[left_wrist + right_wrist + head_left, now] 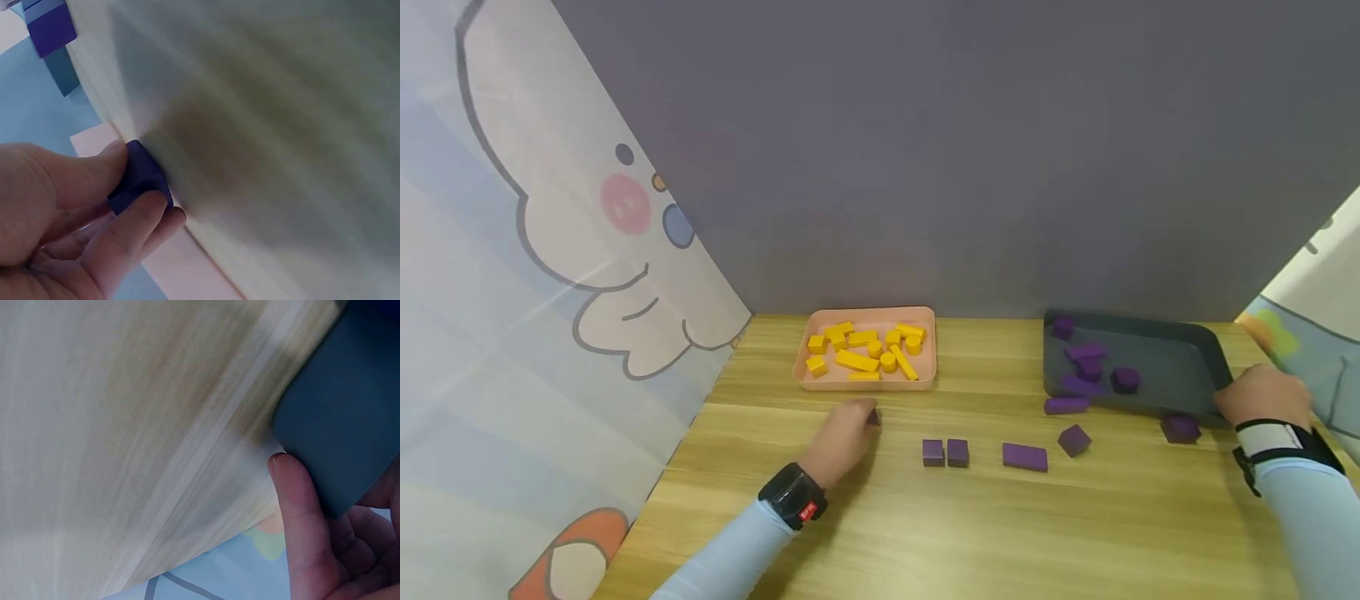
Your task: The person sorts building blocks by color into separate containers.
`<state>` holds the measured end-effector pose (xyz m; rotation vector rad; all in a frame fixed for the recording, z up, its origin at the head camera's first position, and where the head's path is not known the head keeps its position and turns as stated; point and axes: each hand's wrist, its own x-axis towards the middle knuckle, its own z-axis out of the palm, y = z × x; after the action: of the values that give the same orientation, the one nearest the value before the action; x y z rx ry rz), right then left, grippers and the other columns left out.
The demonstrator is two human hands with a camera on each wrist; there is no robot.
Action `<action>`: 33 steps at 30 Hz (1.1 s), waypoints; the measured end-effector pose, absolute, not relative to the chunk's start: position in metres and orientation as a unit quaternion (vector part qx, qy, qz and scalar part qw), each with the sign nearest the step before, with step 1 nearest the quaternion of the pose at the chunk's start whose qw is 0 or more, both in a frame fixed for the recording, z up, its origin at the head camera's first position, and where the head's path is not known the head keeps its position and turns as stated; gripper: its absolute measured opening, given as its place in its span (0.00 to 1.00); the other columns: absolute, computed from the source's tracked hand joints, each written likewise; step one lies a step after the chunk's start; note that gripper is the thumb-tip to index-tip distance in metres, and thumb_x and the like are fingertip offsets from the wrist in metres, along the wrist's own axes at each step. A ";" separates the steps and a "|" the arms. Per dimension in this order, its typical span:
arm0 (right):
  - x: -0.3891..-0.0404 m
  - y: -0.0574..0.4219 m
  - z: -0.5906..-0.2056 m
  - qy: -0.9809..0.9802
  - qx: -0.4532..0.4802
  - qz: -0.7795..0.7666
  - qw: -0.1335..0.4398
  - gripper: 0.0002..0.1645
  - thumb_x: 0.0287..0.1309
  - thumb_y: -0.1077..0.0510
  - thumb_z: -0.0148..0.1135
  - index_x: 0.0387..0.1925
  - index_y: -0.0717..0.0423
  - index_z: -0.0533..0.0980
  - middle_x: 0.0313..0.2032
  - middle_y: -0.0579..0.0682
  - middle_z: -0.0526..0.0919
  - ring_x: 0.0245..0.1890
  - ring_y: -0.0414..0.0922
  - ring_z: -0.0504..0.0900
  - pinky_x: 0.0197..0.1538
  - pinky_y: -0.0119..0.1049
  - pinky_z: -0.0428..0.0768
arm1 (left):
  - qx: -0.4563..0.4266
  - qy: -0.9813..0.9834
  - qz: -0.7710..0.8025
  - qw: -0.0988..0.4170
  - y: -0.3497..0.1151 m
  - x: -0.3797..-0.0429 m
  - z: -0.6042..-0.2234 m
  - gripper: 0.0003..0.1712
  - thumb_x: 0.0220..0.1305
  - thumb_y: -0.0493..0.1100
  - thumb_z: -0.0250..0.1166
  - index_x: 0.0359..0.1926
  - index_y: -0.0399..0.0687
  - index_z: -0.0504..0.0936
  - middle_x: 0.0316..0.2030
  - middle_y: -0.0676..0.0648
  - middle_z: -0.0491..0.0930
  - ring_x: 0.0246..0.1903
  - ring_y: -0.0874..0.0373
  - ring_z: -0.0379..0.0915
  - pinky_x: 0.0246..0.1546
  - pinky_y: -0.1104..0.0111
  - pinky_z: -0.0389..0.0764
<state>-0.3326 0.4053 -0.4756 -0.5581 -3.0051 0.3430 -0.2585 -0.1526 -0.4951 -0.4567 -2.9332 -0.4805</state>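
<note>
My left hand (841,440) pinches a small purple block (139,178) between thumb and fingers, just in front of the pink tray (801,358). That tray holds several yellow blocks (857,360) of different shapes. At the far right, my right hand (1266,396) grips the right end of a dark grey tray (1172,358); the right wrist view has its corner between thumb and fingers. Several purple blocks (1125,380) lie inside the dark tray, grouped mostly toward its left end.
On the wooden table (970,533) lie two purple cubes (957,452) side by side, a flat purple block (1025,457) and a turned purple cube (1074,440). Two more purple blocks (1181,429) lie along the dark tray's front. A grey panel (962,167) rises behind.
</note>
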 end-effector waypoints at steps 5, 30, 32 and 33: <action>-0.336 0.412 -0.476 -0.978 -0.166 0.120 0.040 0.23 0.52 0.58 0.62 0.25 0.82 0.77 0.30 0.78 0.82 0.40 0.79 0.79 0.35 0.61 0.78 | -0.172 -0.963 -0.192 0.075 -0.138 -0.268 -0.471 0.11 0.64 0.34 0.73 0.47 0.43 0.84 0.39 0.48 0.85 0.39 0.58 0.80 0.42 0.64 0.87; -0.333 0.409 -0.473 -0.975 -0.171 0.130 0.049 0.20 0.52 0.60 0.62 0.21 0.79 0.76 0.24 0.73 0.81 0.36 0.77 0.79 0.35 0.61 0.77 | -0.353 -0.910 -0.163 0.142 0.037 -0.348 -0.420 0.17 0.70 0.42 0.70 0.57 0.45 0.84 0.49 0.51 0.89 0.46 0.64 0.85 0.48 0.82 0.82; -0.331 0.409 -0.472 -0.975 -0.173 0.132 0.046 0.20 0.52 0.60 0.61 0.22 0.80 0.76 0.24 0.74 0.81 0.37 0.77 0.79 0.36 0.61 0.76 | -0.356 -0.913 -0.154 0.122 0.049 -0.351 -0.421 0.19 0.70 0.41 0.69 0.60 0.46 0.83 0.51 0.51 0.89 0.49 0.65 0.85 0.50 0.83 0.81; -0.331 0.409 -0.472 -0.974 -0.174 0.136 0.044 0.20 0.52 0.60 0.61 0.22 0.80 0.76 0.24 0.74 0.81 0.37 0.77 0.79 0.36 0.62 0.76 | -0.358 -0.915 -0.148 0.111 0.055 -0.352 -0.423 0.21 0.70 0.41 0.69 0.62 0.47 0.82 0.54 0.52 0.88 0.53 0.65 0.84 0.54 0.83 0.80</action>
<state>-0.3307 0.4090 -0.4718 -0.5325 -2.9787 0.4143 -0.3524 0.0554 -0.4230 -1.0515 -2.6884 -0.4358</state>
